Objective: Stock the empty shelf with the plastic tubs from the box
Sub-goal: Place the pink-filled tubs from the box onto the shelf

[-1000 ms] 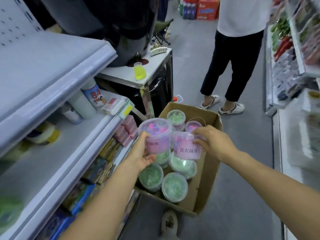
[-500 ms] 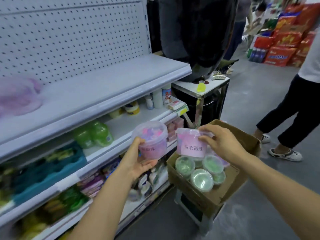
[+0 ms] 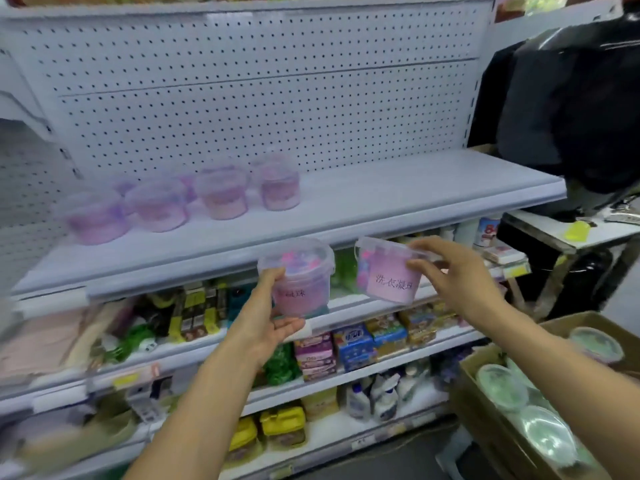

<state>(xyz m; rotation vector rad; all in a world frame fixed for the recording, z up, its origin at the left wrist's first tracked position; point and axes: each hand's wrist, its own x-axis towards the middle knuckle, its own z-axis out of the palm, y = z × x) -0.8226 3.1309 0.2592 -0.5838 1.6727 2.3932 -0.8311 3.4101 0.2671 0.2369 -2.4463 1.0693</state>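
My left hand (image 3: 268, 320) grips a pink plastic tub (image 3: 300, 275) from below, held upright just under the front lip of the white shelf (image 3: 398, 188). My right hand (image 3: 453, 271) holds a second pink tub (image 3: 388, 271) by its rim, tilted toward me, to the right of the first. Several pink tubs (image 3: 221, 194) stand in a row on the left part of that shelf. The cardboard box (image 3: 485, 410) at lower right holds several green-filled tubs (image 3: 500, 386).
Lower shelves (image 3: 349, 344) are packed with boxes, bottles and packets. A black bag (image 3: 571, 105) rests on a small table (image 3: 568, 237) right of the shelving. The right half of the white shelf is bare.
The view has swung left and up from the box to the shelving. Both hands have risen with their tubs to just below the white shelf's edge.
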